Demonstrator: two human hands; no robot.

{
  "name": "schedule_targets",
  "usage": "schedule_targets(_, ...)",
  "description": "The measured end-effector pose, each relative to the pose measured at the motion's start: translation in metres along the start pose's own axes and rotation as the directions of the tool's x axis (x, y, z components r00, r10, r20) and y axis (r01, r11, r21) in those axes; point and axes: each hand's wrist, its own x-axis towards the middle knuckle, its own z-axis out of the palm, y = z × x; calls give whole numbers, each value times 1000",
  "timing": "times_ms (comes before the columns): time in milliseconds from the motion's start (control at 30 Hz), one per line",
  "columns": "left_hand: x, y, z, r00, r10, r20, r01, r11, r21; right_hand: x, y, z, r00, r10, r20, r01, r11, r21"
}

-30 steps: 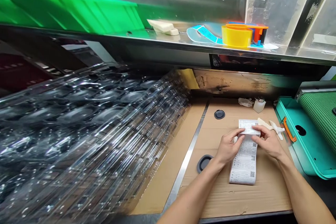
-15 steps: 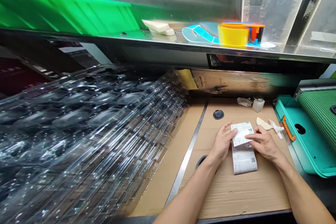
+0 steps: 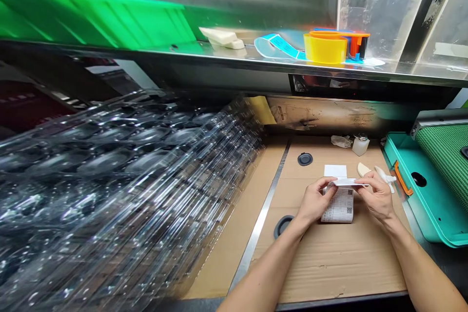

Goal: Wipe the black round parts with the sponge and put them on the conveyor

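By teal tray [image 3: 411, 219] w/ green mat [image 3: 448, 170] — L hand [image 3: 315, 201], R hand [image 3: 377, 199] pinch label strip [image 3: 345, 182].

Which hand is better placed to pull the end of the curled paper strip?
Right, probably: the right hand pinches the curled paper strip's end; the left hand holds its other side.

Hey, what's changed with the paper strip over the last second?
The left hand and right hand now pinch the raised upper end of the printed label strip, and its lower end has drawn up away from the person, so it looks shorter. The white bottle stayed put.
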Motion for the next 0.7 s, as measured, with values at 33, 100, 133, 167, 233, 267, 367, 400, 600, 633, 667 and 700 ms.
schedule_targets(33,1,-2,-1,1000,7,-11,-7,1000,28,1,-1,-1,1000,17,-15,-17,1000,14)
schedule_targets(100,3,-4,-4,999,44,-29,-40,993,109,3,-5,-4,996,52,-74,-49,998,37)
schedule_targets(133,4,-3,-5,997,69,-33,-64,987,148,5,-6,-6,991,68,-115,-63,997,47)
schedule_targets(167,4,-2,-5,995,94,-28,-88,982,167,6,-8,-7,984,85,-154,-77,995,60)
schedule_targets(233,2,0,-4,995,97,21,-99,988,120,9,-10,-9,968,146,-204,-124,985,117)
schedule_targets(267,1,2,-2,996,61,59,-65,996,61,9,-11,-9,961,189,-202,-158,975,158)
schedule_targets(367,-3,2,5,992,-90,91,102,986,-132,8,-13,-5,959,269,-86,-237,933,272)
schedule_targets(400,-3,2,7,990,-128,59,137,973,-185,7,-14,-3,968,248,-36,-228,932,282)
schedule_targets(600,2,7,0,955,-267,129,294,794,-532,3,-16,1,967,-169,190,163,986,47)
schedule_targets(633,3,9,-3,938,-283,199,346,734,-585,4,-15,0,957,-202,210,209,978,-12)
schedule_targets(667,4,11,-5,924,-290,249,382,683,-623,4,-14,0,949,-222,225,242,968,-62)
schedule_targets(700,4,14,-7,918,-289,273,398,653,-645,4,-12,0,942,-234,242,264,959,-99)
